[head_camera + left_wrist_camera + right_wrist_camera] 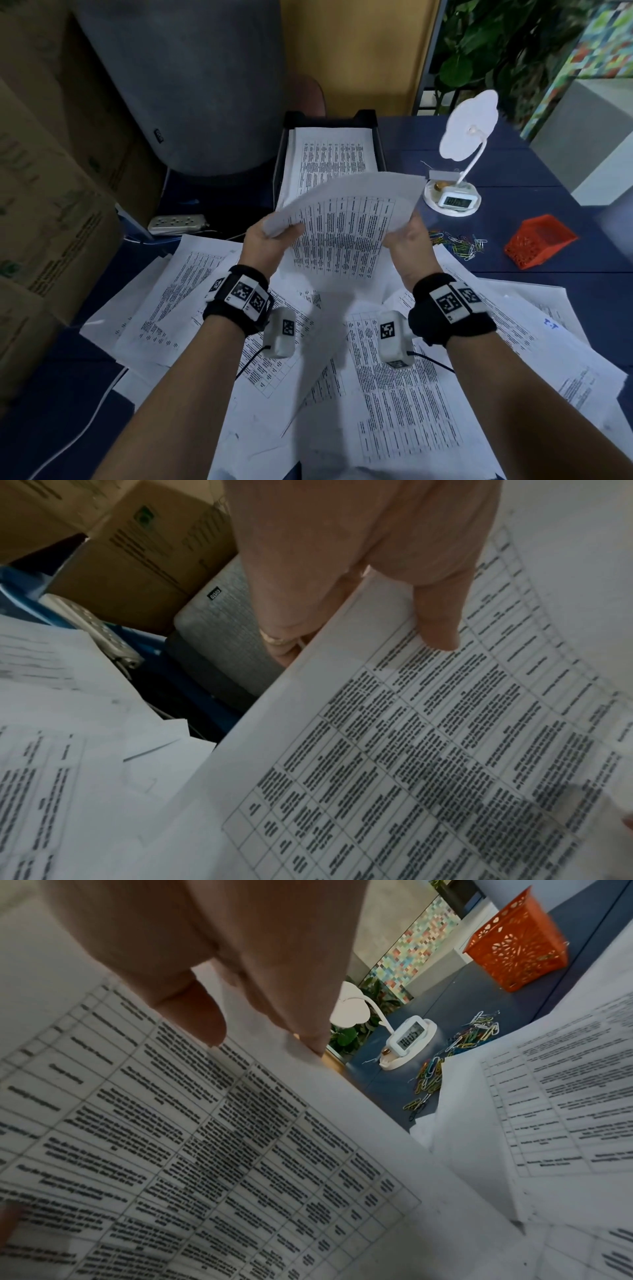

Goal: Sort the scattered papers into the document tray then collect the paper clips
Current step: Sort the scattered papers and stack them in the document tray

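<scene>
Both hands hold up one printed sheet (342,233) above the desk, its top curling forward. My left hand (270,236) pinches its left edge, thumb on the front (438,626), fingers behind. My right hand (407,236) pinches the right edge the same way, thumb (195,1015) on the print. Just beyond the sheet stands the black document tray (284,144) with printed pages lying in it. Several more printed papers (404,394) lie scattered over the blue desk below my arms. A heap of coloured paper clips (459,245) (445,1064) lies to the right.
An orange perforated basket (537,241) (517,945) lies tipped on the desk at right. A white lamp with a clock base (452,198) (407,1042) stands behind the clips. Cardboard boxes (44,192), a grey case (191,85) and a power strip (178,222) sit at left.
</scene>
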